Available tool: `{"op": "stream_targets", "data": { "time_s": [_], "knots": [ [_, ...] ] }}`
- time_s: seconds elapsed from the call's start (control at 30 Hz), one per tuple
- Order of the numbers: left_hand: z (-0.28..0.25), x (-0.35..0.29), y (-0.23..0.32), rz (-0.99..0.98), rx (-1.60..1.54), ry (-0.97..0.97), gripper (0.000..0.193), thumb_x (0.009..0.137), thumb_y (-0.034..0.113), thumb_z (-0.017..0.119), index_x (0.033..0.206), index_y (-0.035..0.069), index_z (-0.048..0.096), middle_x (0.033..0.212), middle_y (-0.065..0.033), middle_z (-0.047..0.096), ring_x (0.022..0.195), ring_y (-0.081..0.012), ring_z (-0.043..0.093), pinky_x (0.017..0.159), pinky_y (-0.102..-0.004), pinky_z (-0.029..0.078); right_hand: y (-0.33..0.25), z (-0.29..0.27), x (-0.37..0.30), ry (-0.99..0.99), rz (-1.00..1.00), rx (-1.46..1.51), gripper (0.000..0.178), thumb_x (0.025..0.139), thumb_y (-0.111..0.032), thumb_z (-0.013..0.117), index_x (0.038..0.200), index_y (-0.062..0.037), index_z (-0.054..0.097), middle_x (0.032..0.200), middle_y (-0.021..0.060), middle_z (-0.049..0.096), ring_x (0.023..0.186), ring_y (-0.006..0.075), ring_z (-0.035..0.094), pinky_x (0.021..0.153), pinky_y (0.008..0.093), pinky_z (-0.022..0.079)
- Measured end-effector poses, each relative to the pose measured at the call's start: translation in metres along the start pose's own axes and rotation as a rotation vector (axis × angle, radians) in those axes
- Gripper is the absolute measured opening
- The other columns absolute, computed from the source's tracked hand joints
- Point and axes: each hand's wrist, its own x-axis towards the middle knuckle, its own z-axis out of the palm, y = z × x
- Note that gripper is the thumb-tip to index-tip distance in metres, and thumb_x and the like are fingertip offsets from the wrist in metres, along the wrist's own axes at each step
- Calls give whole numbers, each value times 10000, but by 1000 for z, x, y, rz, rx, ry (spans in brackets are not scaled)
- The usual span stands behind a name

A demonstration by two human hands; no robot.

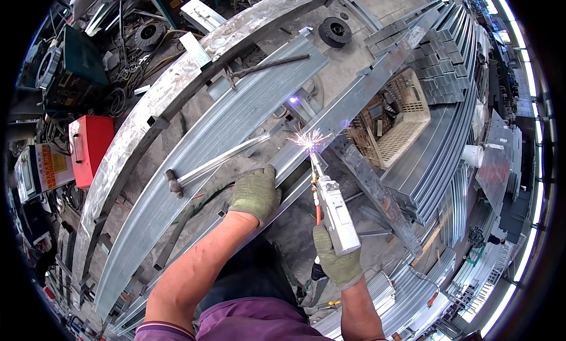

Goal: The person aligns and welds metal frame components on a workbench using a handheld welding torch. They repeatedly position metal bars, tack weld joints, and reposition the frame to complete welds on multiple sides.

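Note:
My right hand (338,256), in a green work glove, is wrapped around the rear of a grey-white handheld welding gun (337,208). A red-orange and a brass-coloured line run along the gun's left side. Bright sparks (309,139) spray from its tip where it meets a long galvanized metal profile (354,114). My left hand (256,192), gloved the same way, is closed over the edge of that profile, left of and below the sparks. Left of that hand, a hammer (175,183) with a long metal handle lies across a wide metal channel (194,146).
A rusty steel crossbar (377,193) passes under the profile. Beyond it stand a beige plastic crate (407,125) of scrap and stacked metal tubes (442,72). A thick curved beam (156,96), a red box (91,146), a black wire spool (335,32) and cables are farther off.

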Motion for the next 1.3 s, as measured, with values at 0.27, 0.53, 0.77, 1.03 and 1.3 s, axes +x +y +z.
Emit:
{"op": "stream_targets", "data": {
  "time_s": [0.27,0.53,0.77,1.03,1.3],
  "knots": [
    [1,-1,-1,15,1,19,527,957,293,724,1398,44,579,1289,-242,700,1096,-442,726,943,-566,577,-4,-2,3,-21,0,-5,215,1005,-174,783,1140,-12,741,905,131,740,771,277,725,703,396,582],
    [0,0,0,6,3,-3,537,961,298,723,1412,43,580,1296,-241,701,1099,-437,728,946,-559,579,-4,-1,3,-18,1,-3,222,1003,-177,789,1142,-10,742,892,121,743,752,259,723,685,386,578],
    [-1,0,0,9,14,-7,567,966,304,721,1447,43,572,1309,-236,700,1124,-426,725,971,-548,573,-5,-1,2,-15,17,12,210,1004,-173,790,1116,-3,741,845,104,734,706,221,708,642,371,564],
    [-4,-1,3,-2,15,-13,534,961,303,725,1406,43,586,1294,-230,703,1147,-413,719,976,-536,573,-6,1,1,20,34,7,173,945,-173,827,1009,-34,747,812,126,745,689,328,741,654,413,595],
    [-1,-1,3,-19,4,9,465,957,312,734,1319,38,633,1248,-214,722,1177,-394,709,974,-519,571,-3,-1,-4,-11,15,34,179,1011,-161,785,1099,-12,737,858,94,722,716,207,697,650,369,561]
  ]
}}
